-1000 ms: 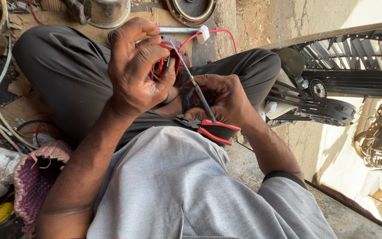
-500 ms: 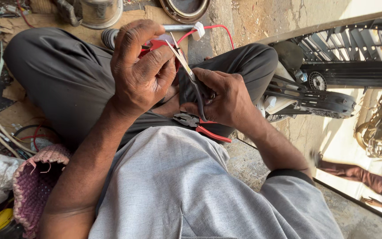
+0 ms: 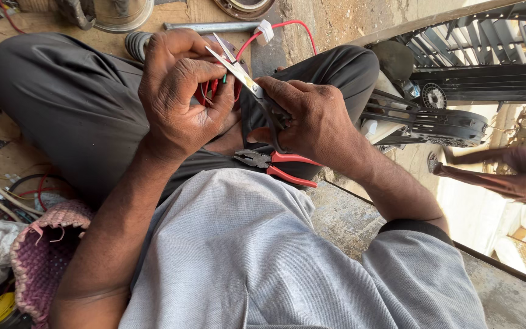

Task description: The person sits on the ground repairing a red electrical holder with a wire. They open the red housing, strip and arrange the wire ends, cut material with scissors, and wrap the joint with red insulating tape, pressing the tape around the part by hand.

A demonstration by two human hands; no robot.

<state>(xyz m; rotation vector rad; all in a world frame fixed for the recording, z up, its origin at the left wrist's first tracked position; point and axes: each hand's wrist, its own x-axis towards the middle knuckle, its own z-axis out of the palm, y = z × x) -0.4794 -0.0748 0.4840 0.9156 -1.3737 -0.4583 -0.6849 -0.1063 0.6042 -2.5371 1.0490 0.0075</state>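
I sit cross-legged in dark trousers and a grey shirt. My left hand [image 3: 181, 91] is curled around a small bundle of red wires [image 3: 209, 91] held over my lap. My right hand [image 3: 312, 119] grips the dark handles of a pair of scissors [image 3: 238, 68], whose open metal blades point up and left beside the wires at my left fingers. A pair of red-handled pliers [image 3: 275, 164] lies on my lap just below both hands, untouched. A red wire with a white connector [image 3: 265, 30] trails away beyond my knee.
A black fan grille and housing [image 3: 452, 91] lies to the right of my knee. A metal rod [image 3: 208, 27], a round metal vessel [image 3: 117, 12] and loose cables [image 3: 25, 183] lie on the ground. A pink knitted item [image 3: 38, 250] sits at lower left. Another person's legs [image 3: 506, 170] pass at right.
The scissors have swung up from near my lap until their open blades reach the wires at my left fingers. Another person's legs have come further into view at the right.
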